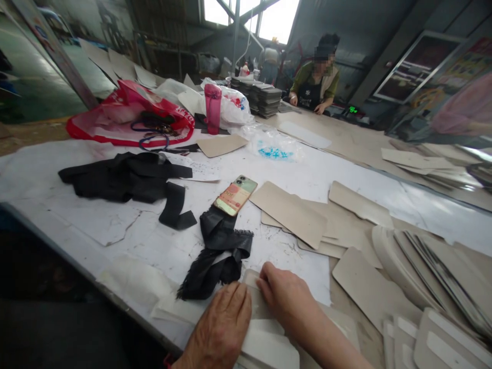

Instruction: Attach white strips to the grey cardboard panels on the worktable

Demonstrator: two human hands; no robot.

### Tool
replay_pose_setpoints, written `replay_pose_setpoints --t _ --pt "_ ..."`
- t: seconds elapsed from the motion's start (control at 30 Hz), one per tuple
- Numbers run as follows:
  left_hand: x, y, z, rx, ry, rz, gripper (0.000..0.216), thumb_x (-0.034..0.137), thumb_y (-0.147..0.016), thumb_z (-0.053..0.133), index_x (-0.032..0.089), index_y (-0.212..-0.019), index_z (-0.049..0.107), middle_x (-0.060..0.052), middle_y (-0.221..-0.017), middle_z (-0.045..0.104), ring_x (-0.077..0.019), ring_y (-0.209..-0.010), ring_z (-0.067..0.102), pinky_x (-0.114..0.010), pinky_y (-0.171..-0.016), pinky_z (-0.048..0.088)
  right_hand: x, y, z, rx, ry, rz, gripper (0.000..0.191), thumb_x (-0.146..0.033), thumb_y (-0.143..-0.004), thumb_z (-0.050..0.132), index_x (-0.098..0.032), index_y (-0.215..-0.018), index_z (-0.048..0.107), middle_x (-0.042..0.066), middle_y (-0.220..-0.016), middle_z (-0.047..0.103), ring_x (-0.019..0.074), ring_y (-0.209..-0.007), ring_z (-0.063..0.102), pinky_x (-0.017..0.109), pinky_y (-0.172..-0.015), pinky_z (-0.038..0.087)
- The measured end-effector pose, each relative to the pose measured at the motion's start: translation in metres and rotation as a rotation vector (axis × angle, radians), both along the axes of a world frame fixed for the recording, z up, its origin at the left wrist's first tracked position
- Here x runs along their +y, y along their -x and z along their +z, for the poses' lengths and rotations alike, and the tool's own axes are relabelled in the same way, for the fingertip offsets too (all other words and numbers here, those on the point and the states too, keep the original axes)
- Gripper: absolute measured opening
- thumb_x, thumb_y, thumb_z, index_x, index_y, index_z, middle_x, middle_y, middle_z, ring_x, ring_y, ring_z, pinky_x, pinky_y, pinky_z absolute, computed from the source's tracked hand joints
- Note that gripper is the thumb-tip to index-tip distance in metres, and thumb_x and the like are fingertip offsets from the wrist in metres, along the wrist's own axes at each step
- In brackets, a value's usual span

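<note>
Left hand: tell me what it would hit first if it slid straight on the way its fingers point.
The left hand points up and slightly right across the table. It would probably meet the frayed black fabric strip first, just past the fingertips; depth is hard to judge.

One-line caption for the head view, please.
Left hand and right hand press flat on a pale card piece beside frayed black fabric and a phone.

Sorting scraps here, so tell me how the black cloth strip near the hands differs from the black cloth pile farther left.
The black cloth strip is smaller, narrow, with a frayed edge, and lies touching the left hand; a phone rests at its far end. The black cloth pile is larger, spread wide, and lies apart from both hands. Both are black, crumpled, and lie on the white table.
</note>
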State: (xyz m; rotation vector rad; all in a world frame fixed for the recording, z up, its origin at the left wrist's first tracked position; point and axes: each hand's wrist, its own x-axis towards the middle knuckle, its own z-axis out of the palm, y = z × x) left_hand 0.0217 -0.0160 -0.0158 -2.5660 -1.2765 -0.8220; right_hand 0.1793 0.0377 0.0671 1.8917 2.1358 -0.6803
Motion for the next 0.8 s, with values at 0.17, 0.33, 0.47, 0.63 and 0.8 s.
replay_pose_setpoints --t 0.17,0.33,0.47,0.63,0.8 --pt "0.004 0.002 -0.003 -0.015 0.013 -0.063 0.038 0.002 -0.087 0.031 0.011 -0.112 0.057 -0.009 -0.122 0.057 -0.0221 -0.118 0.046 -0.033 -0.099 0.036 0.001 0.002 -0.003 -0.025 0.007 -0.002 0.016 -0.024 -0.093 0.043 -0.019 -0.096 0.057 0.010 -0.088 0.070 0.0257 -0.081 0.066 0.029 -0.061 0.039" --pt "0.008 -0.001 -0.013 -0.109 -0.089 -0.082 0.039 0.003 -0.086 0.028 0.010 -0.108 0.059 -0.010 -0.120 0.059 -0.0221 -0.117 0.047 -0.033 -0.096 0.038 0.002 0.003 -0.004 -0.038 0.006 -0.007 0.015 -0.023 -0.092 0.044 -0.018 -0.096 0.058 0.010 -0.087 0.070 0.0270 -0.081 0.067 0.030 -0.061 0.041" --pt "0.010 -0.001 -0.015 -0.124 -0.115 -0.092 0.039 0.003 -0.085 0.029 0.009 -0.107 0.060 -0.011 -0.120 0.059 -0.0223 -0.118 0.047 -0.033 -0.095 0.040 0.002 0.006 -0.002 -0.047 -0.008 -0.013 0.016 -0.021 -0.092 0.044 -0.017 -0.096 0.059 0.011 -0.087 0.070 0.0277 -0.081 0.067 0.032 -0.063 0.044" --pt "0.011 -0.001 -0.016 -0.137 -0.115 -0.097 0.040 0.002 -0.084 0.029 0.009 -0.107 0.060 -0.011 -0.121 0.059 -0.0220 -0.118 0.048 -0.032 -0.095 0.040 0.003 0.008 -0.002 -0.060 -0.013 -0.016 0.016 -0.019 -0.091 0.045 -0.016 -0.097 0.060 0.012 -0.086 0.070 0.0290 -0.080 0.067 0.034 -0.063 0.046" --pt "0.013 -0.001 -0.017 -0.137 -0.101 -0.097 0.040 0.001 -0.084 0.029 0.009 -0.107 0.060 -0.010 -0.122 0.059 -0.0212 -0.119 0.048 -0.030 -0.096 0.038 0.003 0.010 -0.006 -0.071 -0.018 -0.014 0.016 -0.019 -0.092 0.045 -0.015 -0.097 0.059 0.013 -0.085 0.070 0.0289 -0.078 0.068 0.034 -0.062 0.047"
